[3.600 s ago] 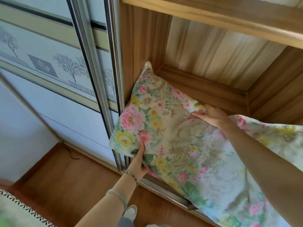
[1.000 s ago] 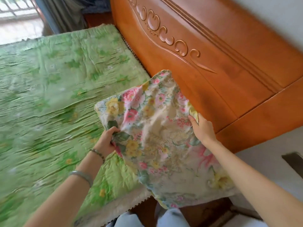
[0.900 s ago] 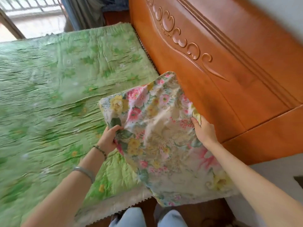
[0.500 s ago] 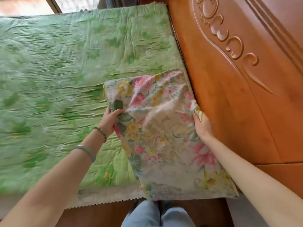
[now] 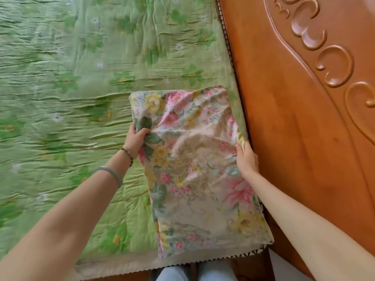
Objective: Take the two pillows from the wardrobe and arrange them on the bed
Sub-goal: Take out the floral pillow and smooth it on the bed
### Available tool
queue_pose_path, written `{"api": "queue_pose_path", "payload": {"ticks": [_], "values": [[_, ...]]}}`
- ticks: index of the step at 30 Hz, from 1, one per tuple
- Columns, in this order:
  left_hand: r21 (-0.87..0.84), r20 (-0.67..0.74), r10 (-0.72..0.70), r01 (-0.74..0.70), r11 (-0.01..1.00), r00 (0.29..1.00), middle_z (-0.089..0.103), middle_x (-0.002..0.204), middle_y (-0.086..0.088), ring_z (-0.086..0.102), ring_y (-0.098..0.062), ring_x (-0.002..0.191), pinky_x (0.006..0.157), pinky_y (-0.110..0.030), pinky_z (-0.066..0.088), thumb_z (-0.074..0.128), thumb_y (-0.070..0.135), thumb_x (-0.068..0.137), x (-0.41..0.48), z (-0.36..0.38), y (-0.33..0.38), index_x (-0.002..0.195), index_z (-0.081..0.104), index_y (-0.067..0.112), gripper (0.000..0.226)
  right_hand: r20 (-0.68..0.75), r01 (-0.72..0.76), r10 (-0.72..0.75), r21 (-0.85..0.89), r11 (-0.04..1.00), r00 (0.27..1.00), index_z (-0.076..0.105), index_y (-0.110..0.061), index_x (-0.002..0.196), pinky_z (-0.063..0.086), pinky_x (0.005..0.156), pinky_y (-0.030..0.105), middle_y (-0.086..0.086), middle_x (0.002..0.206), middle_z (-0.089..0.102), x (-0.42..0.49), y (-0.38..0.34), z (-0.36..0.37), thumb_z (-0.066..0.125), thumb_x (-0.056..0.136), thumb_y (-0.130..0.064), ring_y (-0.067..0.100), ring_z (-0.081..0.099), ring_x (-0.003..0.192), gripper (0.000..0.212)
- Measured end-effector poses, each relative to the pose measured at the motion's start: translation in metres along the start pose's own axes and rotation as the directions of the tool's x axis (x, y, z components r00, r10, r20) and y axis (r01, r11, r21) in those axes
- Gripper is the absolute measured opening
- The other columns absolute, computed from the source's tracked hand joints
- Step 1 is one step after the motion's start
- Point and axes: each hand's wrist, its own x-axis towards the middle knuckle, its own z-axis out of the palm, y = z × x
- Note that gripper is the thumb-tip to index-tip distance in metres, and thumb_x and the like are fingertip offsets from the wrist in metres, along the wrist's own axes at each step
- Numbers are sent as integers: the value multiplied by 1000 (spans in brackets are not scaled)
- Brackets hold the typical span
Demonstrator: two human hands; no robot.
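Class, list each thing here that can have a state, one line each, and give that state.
pillow: lying on the bedcover beside the headboard, held at both sides.
left hand: grips the pillow's left edge.
right hand: grips its right edge.
bedcover: spread out, wrinkled.

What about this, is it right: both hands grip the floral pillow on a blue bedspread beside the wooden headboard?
No: the bedspread is green, not blue, as the head view shows. The left hand and right hand do grip the floral pillow, which lies on it beside the wooden headboard.
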Motion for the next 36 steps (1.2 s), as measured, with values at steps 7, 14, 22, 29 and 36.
{"api": "queue_pose_path", "payload": {"ticks": [7,14,22,29,36], "values": [[73,32,-64,62,995,997,49,136,-16,60,-23,104,76,-27,52,57,5,92,56,30,-25,148,26,9,64,-25,-119,118,-11,993,993,53,-17,118,47,74,38,12,120,55,61,25,4,42,94,-4,28,55,96,29],[223,-74,-158,171,960,985,32,152,-17,57,-15,100,75,-13,49,57,22,97,93,45,-52,151,14,2,72,33,-171,172,-19,985,985,56,-19,107,46,71,35,12,118,53,147,19,6,41,88,-1,28,54,90,30],[210,-314,-178,251,945,933,35,150,-20,39,-32,135,106,-41,36,52,42,96,170,53,-39,147,23,-2,74,48,-143,137,153,978,989,49,-12,133,40,94,33,9,136,50,250,-39,40,60,90,-34,26,50,121,50],[26,-443,-111,136,990,890,59,124,-13,56,-23,112,94,-29,45,67,42,87,245,63,-16,132,50,-3,66,114,-325,321,579,748,940,66,-14,81,55,79,34,7,106,70,332,-81,57,78,73,-43,20,66,88,32],[-94,-660,32,-125,988,750,54,69,9,50,-5,66,57,-10,44,65,21,90,292,60,32,69,57,17,23,-102,-52,133,567,822,986,65,-17,71,53,83,33,0,76,62,371,-112,56,68,85,-13,14,56,76,14]]}}
